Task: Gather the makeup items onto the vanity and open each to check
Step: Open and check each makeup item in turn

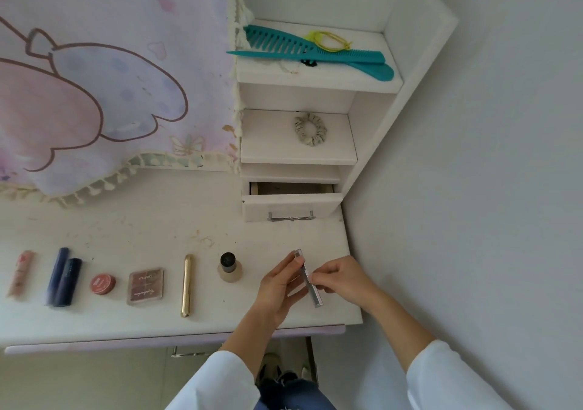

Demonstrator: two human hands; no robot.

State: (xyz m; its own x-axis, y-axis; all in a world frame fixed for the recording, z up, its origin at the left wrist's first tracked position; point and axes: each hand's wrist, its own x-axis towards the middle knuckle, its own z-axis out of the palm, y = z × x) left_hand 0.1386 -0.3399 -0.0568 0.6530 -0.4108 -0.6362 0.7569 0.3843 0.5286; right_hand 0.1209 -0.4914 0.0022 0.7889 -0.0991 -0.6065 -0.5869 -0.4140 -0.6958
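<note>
The script on the brown palette (145, 286) was too small to read (the red tin's (103, 283) label too). Your left hand (280, 286) pinched the upper part of a slim silver stick (316, 296) while your right hand (342, 278) gripped its middle, fingers curled, over the vanity's (284, 239) right end near the bottle (229, 267).

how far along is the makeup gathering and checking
Gathered: a row on the vanity runs from the pink tube to the black-capped bottle, all closed. In hand: left hand and right hand grip a slim silver stick. Left: opening it; whether the others were checked is unclear.
</note>
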